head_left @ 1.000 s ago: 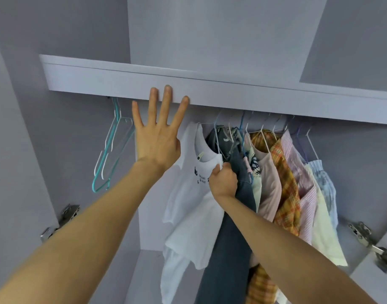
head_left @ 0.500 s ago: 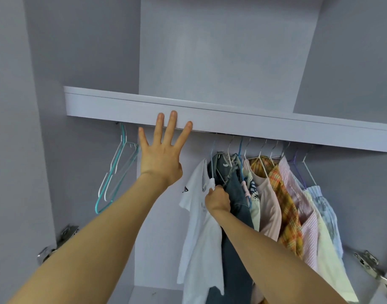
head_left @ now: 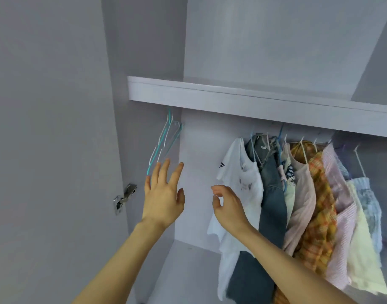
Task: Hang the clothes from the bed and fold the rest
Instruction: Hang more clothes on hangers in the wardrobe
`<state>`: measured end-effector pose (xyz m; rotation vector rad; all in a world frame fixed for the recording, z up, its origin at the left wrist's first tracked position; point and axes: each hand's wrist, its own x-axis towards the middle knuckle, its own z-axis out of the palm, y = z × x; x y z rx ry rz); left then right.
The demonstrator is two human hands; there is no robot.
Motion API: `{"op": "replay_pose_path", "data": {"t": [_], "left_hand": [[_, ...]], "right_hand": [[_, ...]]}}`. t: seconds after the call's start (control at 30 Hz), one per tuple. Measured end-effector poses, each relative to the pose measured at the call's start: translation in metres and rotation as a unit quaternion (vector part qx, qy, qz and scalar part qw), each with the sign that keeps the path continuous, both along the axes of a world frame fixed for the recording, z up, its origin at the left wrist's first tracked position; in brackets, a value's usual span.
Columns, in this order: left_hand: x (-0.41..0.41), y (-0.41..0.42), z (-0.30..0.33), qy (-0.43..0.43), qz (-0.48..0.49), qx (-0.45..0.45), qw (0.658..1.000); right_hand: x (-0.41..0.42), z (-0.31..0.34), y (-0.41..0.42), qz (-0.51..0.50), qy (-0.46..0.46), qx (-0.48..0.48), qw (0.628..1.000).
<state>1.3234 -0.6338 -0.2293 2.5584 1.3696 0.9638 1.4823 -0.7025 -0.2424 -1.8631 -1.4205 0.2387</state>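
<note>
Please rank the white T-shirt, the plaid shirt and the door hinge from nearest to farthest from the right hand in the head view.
1. White T-shirt: right beside the right hand, just to its right.
2. Plaid shirt: further right, mid-row among the hanging clothes.
3. Door hinge: far left, on the wardrobe's side wall, beyond the left hand.

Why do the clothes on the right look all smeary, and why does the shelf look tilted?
In the head view, the hanging clothes on the right are smeared by motion blur, and the right hand is soft too. The wide-angle lens bends things, so the shelf edge slants. The light is soft and even, with no glare.
</note>
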Motion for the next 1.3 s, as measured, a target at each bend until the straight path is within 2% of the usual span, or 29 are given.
{"op": "replay_pose_path", "data": {"t": [0.13,0.27,0.4,0.57,0.63,0.73,0.77,0.93,1.1,1.2,1.3], "left_hand": [[-0.054,-0.045,-0.051,-0.092,0.11,-0.129,0.981],[-0.112,-0.1,-0.09,-0.115,0.233,-0.18,0.949],[-0.181,-0.185,-0.119,-0.142,0.397,-0.208,0.883],[-0.245,-0.332,-0.133,-0.165,0.586,-0.203,0.767],[-0.267,-0.404,-0.133,-0.168,0.666,-0.191,0.702],[-0.288,-0.48,-0.134,-0.189,0.733,-0.169,0.631],[-0.296,-0.517,-0.136,-0.202,0.763,-0.15,0.596],[-0.326,-0.648,-0.156,-0.258,0.841,-0.092,0.468],[-0.377,-0.77,-0.188,-0.291,0.877,-0.092,0.371],[-0.435,-0.845,-0.214,-0.295,0.894,-0.116,0.316],[-0.488,-0.899,-0.25,-0.293,0.899,-0.152,0.288]], "right_hand": [[-0.055,-0.028,-0.008,0.137,0.029,-0.045,0.989],[-0.108,-0.053,-0.011,0.276,0.029,-0.092,0.956],[-0.179,-0.086,-0.035,0.426,0.023,-0.141,0.893],[-0.281,-0.121,-0.112,0.609,0.007,-0.187,0.771],[-0.331,-0.126,-0.165,0.678,0.003,-0.203,0.707],[-0.38,-0.127,-0.228,0.739,-0.012,-0.218,0.638],[-0.404,-0.13,-0.26,0.766,-0.026,-0.225,0.601],[-0.49,-0.147,-0.38,0.84,-0.086,-0.25,0.474],[-0.582,-0.175,-0.496,0.868,-0.126,-0.281,0.39],[-0.646,-0.2,-0.567,0.873,-0.139,-0.298,0.359],[-0.698,-0.227,-0.619,0.877,-0.143,-0.295,0.35]]}}
